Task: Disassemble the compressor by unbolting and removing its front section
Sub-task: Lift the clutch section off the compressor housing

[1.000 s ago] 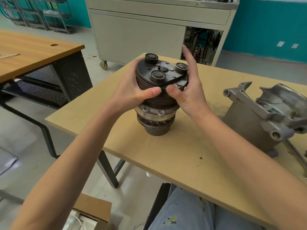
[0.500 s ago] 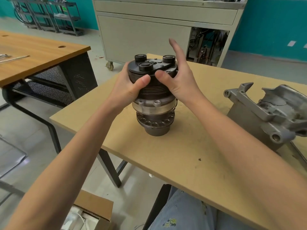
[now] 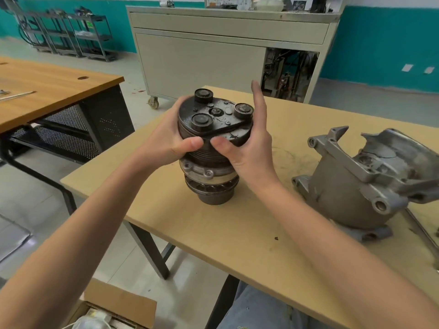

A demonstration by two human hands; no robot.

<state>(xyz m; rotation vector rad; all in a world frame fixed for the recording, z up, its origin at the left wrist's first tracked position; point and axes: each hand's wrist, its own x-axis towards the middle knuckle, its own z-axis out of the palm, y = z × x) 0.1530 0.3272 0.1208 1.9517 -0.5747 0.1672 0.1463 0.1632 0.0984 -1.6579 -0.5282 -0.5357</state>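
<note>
Front section: upright on table, btwn both hands; housing lies apart, to the rt.
L hand: wraps its dark upper part, thumb on near side.
R hand: thumb + palm clamp opp. side, index raised.
Tip: even grip both sides, pull straight, no tilt; prob. heavy + greasy.

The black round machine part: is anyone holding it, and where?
The left hand and right hand grip the front section around its dark ribbed pulley, one on each side.
</note>
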